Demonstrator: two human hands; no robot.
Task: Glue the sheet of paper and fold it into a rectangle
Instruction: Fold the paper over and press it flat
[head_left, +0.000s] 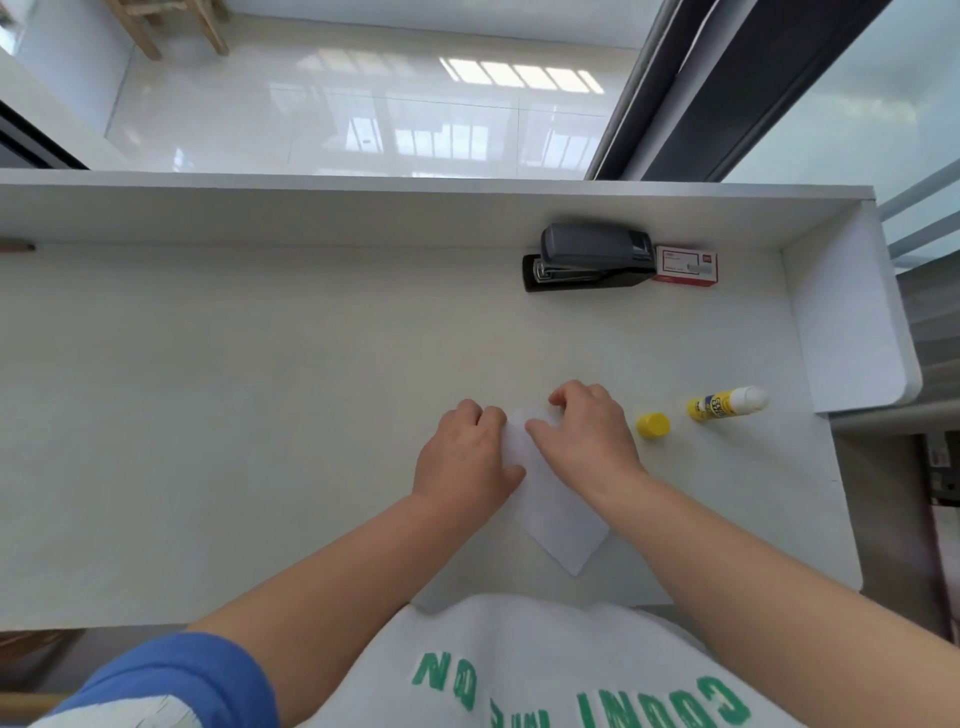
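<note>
One folded sheet of paper (550, 499) is pressed flat on the white surface (234, 415), near its front edge, with one corner pointed toward the person. It is held down by two hands: the left hand (467, 457) and the right hand (587, 436), fingers curled onto it, neither grip closed around it. To the right lie one uncapped glue stick (727, 404) and one yellow cap (653, 426), apart. Farther back stand one stapler (589, 257) and one staple box (685, 265).

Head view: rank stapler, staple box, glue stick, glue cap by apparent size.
1. stapler
2. glue stick and staple box: look alike, and the box lies farther away, so unranked
3. glue cap
</note>
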